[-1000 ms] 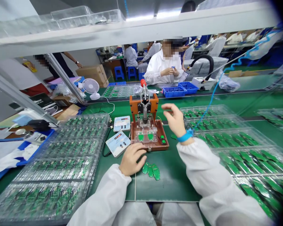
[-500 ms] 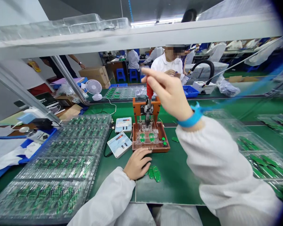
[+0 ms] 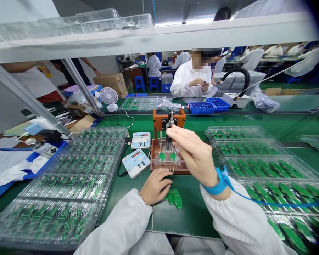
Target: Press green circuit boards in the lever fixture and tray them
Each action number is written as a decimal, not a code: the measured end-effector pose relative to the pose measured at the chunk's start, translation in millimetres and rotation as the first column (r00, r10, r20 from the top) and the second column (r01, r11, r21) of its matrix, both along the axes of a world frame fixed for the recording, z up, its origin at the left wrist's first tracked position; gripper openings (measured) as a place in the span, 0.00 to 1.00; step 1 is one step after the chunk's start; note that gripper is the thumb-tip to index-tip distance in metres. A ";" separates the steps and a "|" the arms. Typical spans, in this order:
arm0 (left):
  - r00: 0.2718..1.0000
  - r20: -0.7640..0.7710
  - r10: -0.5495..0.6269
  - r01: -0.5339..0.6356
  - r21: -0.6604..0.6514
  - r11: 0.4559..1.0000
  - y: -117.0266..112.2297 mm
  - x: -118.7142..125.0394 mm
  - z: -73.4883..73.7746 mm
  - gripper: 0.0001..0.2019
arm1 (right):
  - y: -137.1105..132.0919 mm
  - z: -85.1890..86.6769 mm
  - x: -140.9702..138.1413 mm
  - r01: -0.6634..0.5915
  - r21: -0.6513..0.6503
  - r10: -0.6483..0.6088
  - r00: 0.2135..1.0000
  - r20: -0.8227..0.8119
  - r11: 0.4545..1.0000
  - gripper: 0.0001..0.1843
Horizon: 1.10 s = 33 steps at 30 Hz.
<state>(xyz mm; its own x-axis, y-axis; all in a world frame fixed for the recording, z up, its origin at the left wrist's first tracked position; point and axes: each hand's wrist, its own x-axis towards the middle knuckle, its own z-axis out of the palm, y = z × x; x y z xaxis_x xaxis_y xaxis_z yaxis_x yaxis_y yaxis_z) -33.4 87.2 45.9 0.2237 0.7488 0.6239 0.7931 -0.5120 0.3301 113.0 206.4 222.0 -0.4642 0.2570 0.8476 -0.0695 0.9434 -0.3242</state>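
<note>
Holding the press handle (image 3: 170, 120) lower than a moment ago: narrow pinch of the right hand (image 3: 192, 154) on the handle, directly above two green boards (image 3: 162, 156) seated in the wooden jig (image 3: 170, 172). Left hand (image 3: 156, 186), loosely open, resting at the jig's front edge, beside loose green boards (image 3: 173, 197) on the green mat (image 3: 196, 212).

Wrist strap (image 3: 216, 186) blue; jig frame (image 3: 157, 118) orange; loose circuit boards (image 3: 174, 198) green.

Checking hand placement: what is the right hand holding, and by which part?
The right hand grips the bench press's plunger near its top, which the hand hides.
</note>
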 end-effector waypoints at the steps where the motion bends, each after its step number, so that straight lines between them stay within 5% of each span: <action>1: 1.000 0.001 0.001 -0.001 0.003 1.000 0.2 0.0 -0.1 0.07 | -0.1 -4.6 -0.8 0.002 -0.002 -0.002 1.000 -0.010 1.000 0.26; 9: 0.998 0.060 0.000 -0.001 0.011 1.000 0.5 3.4 0.3 0.07 | -0.9 -41.1 -11.9 0.004 -0.019 -0.005 0.996 -0.087 1.000 0.31; 13: 0.963 0.262 -0.056 0.096 -0.140 0.986 -0.7 -4.5 19.5 0.04 | -2.6 -48.0 -18.4 -0.026 -0.076 0.014 0.989 -0.147 0.997 0.30; 16: 0.859 0.508 -0.069 0.293 -0.375 0.880 3.2 -31.5 47.7 0.09 | -3.2 -52.1 -22.3 -0.058 -0.121 0.036 0.984 -0.176 0.991 0.28; 18: 0.845 0.533 0.035 0.304 -0.534 0.789 11.3 -59.6 65.5 0.13 | -3.8 -54.8 -24.5 -0.072 -0.129 0.047 0.981 -0.187 0.989 0.27; 22: 0.944 0.104 0.313 -0.158 -0.691 0.706 40.8 -117.5 79.6 0.19 | -5.7 -58.0 -27.4 -0.062 -0.129 0.035 0.978 -0.206 0.990 0.24; 25: 0.887 -0.345 0.307 -0.460 -0.720 0.519 64.0 -143.0 73.9 0.44 | -6.7 -58.0 -27.3 -0.059 -0.127 0.031 0.977 -0.211 0.990 0.22; 28: 0.832 -0.519 0.197 -0.552 -0.738 0.388 77.9 -152.0 65.7 0.58 | -6.9 -56.8 -25.6 -0.070 -0.132 0.043 0.979 -0.197 0.989 0.20; 33: 0.831 -0.541 0.130 -0.545 -0.744 0.387 81.4 -157.5 56.1 0.61 | -6.7 -56.1 -23.8 -0.088 -0.147 0.060 0.981 -0.182 0.985 0.18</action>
